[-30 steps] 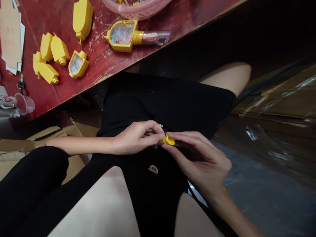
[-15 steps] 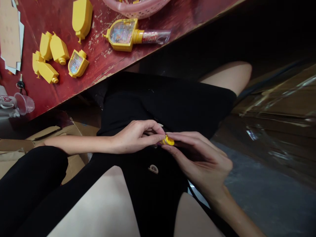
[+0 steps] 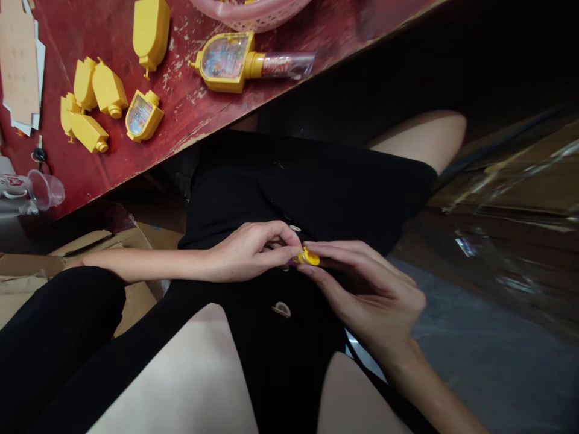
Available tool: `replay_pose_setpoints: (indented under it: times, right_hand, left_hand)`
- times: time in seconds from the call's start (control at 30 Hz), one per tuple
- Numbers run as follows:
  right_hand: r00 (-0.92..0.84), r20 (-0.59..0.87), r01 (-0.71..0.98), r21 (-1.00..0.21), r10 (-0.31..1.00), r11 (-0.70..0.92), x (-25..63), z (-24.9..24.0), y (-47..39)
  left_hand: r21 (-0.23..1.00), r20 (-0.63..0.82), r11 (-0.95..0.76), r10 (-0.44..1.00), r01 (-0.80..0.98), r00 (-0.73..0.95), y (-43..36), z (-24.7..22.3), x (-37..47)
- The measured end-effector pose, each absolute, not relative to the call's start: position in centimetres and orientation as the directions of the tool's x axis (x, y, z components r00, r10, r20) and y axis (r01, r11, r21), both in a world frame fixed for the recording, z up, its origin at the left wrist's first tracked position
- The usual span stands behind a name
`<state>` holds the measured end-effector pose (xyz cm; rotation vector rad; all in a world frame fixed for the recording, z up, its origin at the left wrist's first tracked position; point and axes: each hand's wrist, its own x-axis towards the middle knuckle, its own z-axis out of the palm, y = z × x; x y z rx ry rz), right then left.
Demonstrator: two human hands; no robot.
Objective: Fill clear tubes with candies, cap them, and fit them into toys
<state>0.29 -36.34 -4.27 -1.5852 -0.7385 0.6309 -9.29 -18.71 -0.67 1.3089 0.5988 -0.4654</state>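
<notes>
1. Two bare hands meet over the lap of a person in black clothing [image 3: 307, 181], seen from above. Between their fingertips is a small yellow piece [image 3: 311, 257] with a bit of purple at its left end; its finer details are too small to make out.
2. The left hand [image 3: 251, 252] comes in from the left, its grip pressed together on the purple end, which the fingers partly hide.
3. The right hand [image 3: 375, 280] reaches in from the lower right, pinching the yellow end between thumb and fingertips, the fingers held long and nearly straight.
4. Beyond the lap, a scratched red bench [image 3: 190, 114] slants across the upper left. Near its edge lies a yellow case with a clear window [image 3: 221, 63], a clear tube [image 3: 289, 65] joined to its right end.
5. To the left are a smaller windowed case [image 3: 139, 116], a large yellow case [image 3: 151, 33] and a loose cluster of yellow cases [image 3: 108, 90].
6. A pink basket [image 3: 262, 23] is cut off by the top edge of the view.
7. At the far left are flat card pieces [image 3: 18, 66], a key [image 3: 40, 155], a clear plastic cup [image 3: 46, 190] on its side and a white mug [image 3: 13, 193].
8. Open cardboard [image 3: 136, 304] sits below the bench, at the left.
</notes>
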Motion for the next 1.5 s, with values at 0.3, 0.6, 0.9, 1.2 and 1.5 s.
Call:
replay_pose_setpoints:
  times: [0.3,0.6,0.9,1.2,1.5]
  right_hand:
    - [0.647,0.029,0.139,-0.987,0.762,-0.08,0.4,-4.32,-36.22]
    - [0.635,0.024,0.138,-0.987,0.772,-0.082,0.53,-4.34,-36.38]
    - [0.628,0.029,0.142,-0.987,0.778,-0.077,0.71,-4.12,-36.18]
    - [0.623,0.036,0.146,-0.987,0.781,-0.07,0.67,-4.05,-36.06]
    - [0.621,0.067,0.17,-0.984,0.781,-0.05,0.61,-4.2,-36.11]
  left_hand:
    - [0.725,-0.655,0.305,0.025,0.618,0.755,-18.61,-0.51,-9.53]
    - [0.743,-0.638,0.278,0.022,0.608,0.77,-18.56,-0.61,-9.3]
    - [0.749,-0.645,0.214,0.019,0.627,0.764,-18.32,-0.19,-8.88]
    - [0.754,-0.648,0.157,0.016,0.638,0.762,-18.34,-0.07,-8.87]
    - [0.752,-0.633,0.247,0.014,0.611,0.774,-18.34,-0.38,-9.35]
